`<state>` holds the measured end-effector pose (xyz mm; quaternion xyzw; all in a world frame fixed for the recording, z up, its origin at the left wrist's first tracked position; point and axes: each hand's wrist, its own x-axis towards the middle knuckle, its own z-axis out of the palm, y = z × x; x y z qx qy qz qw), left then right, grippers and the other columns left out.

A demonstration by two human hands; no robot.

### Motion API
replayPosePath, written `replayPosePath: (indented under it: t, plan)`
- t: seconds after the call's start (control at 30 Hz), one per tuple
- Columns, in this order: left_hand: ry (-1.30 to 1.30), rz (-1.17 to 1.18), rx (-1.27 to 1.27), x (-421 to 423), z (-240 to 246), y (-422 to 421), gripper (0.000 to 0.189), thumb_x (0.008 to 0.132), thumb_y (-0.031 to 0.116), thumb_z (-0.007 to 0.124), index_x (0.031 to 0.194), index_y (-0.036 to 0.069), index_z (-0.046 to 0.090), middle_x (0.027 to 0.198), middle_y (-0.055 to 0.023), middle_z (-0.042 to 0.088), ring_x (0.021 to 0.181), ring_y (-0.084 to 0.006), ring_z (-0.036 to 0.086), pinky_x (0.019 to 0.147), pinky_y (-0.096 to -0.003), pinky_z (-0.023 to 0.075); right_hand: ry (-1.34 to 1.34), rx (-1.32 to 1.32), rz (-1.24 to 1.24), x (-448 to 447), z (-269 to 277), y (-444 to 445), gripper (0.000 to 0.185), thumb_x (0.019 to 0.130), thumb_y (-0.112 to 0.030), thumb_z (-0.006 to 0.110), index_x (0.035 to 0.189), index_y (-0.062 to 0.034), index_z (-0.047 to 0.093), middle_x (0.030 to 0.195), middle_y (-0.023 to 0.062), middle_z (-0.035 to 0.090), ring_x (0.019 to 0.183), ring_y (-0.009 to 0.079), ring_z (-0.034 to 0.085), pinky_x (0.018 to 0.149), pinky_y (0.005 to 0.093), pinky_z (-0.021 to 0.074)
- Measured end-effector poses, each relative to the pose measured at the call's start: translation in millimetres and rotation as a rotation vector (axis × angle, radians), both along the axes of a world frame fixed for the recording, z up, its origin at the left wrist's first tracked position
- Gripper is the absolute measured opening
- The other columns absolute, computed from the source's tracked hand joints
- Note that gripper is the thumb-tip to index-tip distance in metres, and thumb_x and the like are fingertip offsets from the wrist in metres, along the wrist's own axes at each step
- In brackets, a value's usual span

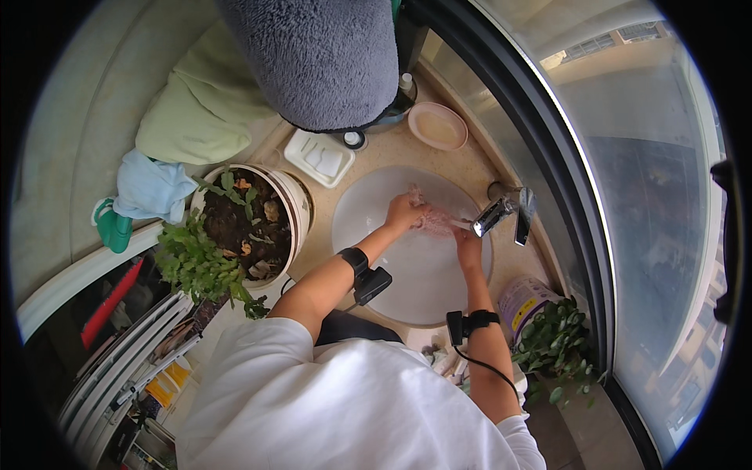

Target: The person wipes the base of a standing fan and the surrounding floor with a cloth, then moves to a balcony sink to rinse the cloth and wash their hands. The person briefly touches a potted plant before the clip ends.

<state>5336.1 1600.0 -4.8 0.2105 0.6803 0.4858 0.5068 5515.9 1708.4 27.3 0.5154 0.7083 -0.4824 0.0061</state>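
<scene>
My left hand grips one end of a wet pink cloth that looks textured or mesh-like. The cloth stretches across to my right hand, which holds its other end just below the spout. Both hands are over a round white washbasin with water in it. A chrome faucet stands at the basin's right rim, and water runs from it beside my right hand. The spout and the water partly hide the fingers of that hand.
A white soap dish and a pink oval dish stand on the beige counter behind the basin. A grey towel hangs above. Potted plants flank the basin: a large pot left, a purple bucket right.
</scene>
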Motion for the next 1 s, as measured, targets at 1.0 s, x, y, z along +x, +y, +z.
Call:
replayPosePath:
  t: [1.0]
  plan:
    - [-1.009, 0.452, -0.410, 47, 24, 14, 0.033, 0.097, 0.037, 0.043, 0.110, 0.010, 0.057, 0.098, -0.0045, 0.061, 0.084, -0.0217, 0.057, 0.080, -0.0374, 0.0481, 0.309, 0.134, -0.069, -37, 24, -1, 0.026, 0.082, -0.016, 0.071, 0.103, -0.0016, 0.063, 0.117, 0.0114, 0.055, 0.103, 0.0212, 0.054, 0.085, 0.0327, 0.0446]
